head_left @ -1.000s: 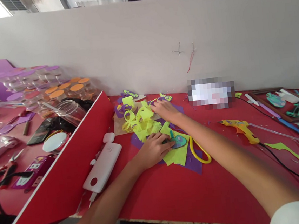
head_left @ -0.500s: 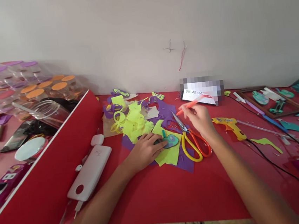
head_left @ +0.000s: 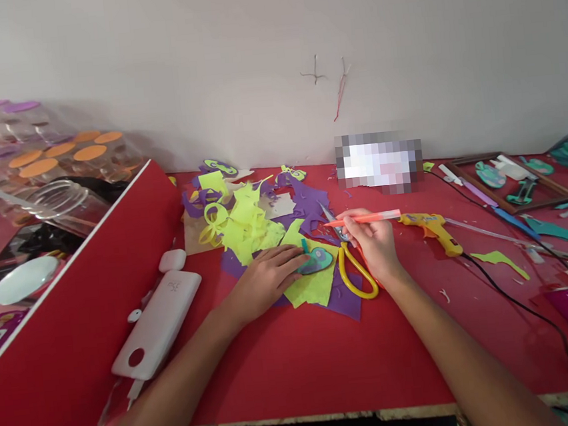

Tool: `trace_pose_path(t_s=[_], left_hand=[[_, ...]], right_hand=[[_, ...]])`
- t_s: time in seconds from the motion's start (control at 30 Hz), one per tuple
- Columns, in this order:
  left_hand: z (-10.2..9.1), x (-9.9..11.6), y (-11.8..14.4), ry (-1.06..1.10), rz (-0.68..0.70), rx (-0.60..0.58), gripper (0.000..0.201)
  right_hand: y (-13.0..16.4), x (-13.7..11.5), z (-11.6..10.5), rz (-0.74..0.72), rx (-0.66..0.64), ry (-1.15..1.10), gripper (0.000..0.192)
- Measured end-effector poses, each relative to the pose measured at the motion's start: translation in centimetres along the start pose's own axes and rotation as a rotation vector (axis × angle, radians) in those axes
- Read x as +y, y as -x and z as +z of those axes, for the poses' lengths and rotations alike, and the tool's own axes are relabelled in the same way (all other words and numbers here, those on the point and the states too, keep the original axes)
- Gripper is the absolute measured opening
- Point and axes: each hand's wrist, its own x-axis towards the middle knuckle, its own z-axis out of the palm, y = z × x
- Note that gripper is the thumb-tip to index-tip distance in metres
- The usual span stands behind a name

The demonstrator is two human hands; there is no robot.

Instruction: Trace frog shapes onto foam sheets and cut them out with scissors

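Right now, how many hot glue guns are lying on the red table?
1. The yellow glue gun lies right of the right hand, beyond the scissors. Others may be hidden.

Lighting is bright, even and diffuse, seemingly from above; colours on the red table (head_left: pixel 299 372) read saturated. Shadows are soft and short: a faint one lies under the left hand (head_left: pixel 265 278), and another under the forearms. The pale grey partition wall (head_left: pixel 269 60) shades gradually darker toward its left end. The clear plastic jars (head_left: pixel 61 194) at the table's left edge show mild glare. Wide-angle distortion bends the table's edges. A blurred, pixelated patch (head_left: pixel 379 159) sits at the far edge. Focus is otherwise acceptable.
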Motion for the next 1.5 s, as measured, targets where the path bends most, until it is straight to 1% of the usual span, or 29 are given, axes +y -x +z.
trace_pose_path(t_s=[0.23,0.37,0.43,0.53,0.63,0.7,0.77,0.87,0.93,1.03,1.2,1.3,1.5], left_hand=[[-0.5,-0.9,0.0,0.016,0.057,-0.050,0.037],[-0.9,-1.0,0.0,0.010,0.089,-0.043,0.034],[-1.1,-0.4,-0.1,-0.040,0.088,-0.021,0.030],[-1.1,0.9,-0.4,-0.144,0.049,0.013,0.026],[-0.7,2.2,-0.7,-0.205,0.053,-0.013,0.028],[-0.4,2.9,-0.9,-0.226,0.084,-0.055,0.034],[-0.1,3.5,-1.0,-0.253,0.090,-0.072,0.039],[0.4,4.2,-1.0,-0.292,0.040,-0.062,0.039],[0.6,4.5,-0.9,-0.301,0.010,-0.061,0.039],[0.8,4.9,-0.7,-0.304,0.002,-0.051,0.038],[0.5,5.3,-0.8,-0.297,-0.004,-0.054,0.038],[0.3,5.4,-0.8,-0.279,-0.023,-0.071,0.038],[0.2,5.3,-0.8,-0.265,-0.039,-0.068,0.038]], right_hand=[[0.2,-0.5,0.2,-0.039,0.018,0.000,0.024],[0.2,-0.5,0.1,-0.031,0.010,0.045,0.025],[0.2,-0.5,0.0,-0.042,0.007,0.059,0.025],[0.0,-0.5,0.0,-0.053,0.013,0.069,0.026],[-0.1,-0.5,0.5,-0.054,0.013,0.061,0.024],[-0.2,-0.5,0.9,-0.073,-0.007,0.053,0.021],[-0.2,-0.4,1.3,-0.109,-0.038,0.069,0.017],[-0.1,-0.2,1.6,-0.149,-0.098,0.141,0.014],[0.0,-0.3,1.8,-0.154,-0.166,0.201,0.012],[0.1,-0.5,1.9,-0.166,-0.249,0.291,0.012],[0.0,-0.4,2.0,-0.169,-0.261,0.355,0.016],[-0.1,-0.3,2.0,-0.180,-0.294,0.398,0.015],[-0.1,-0.1,2.0,-0.181,-0.316,0.443,0.011]])
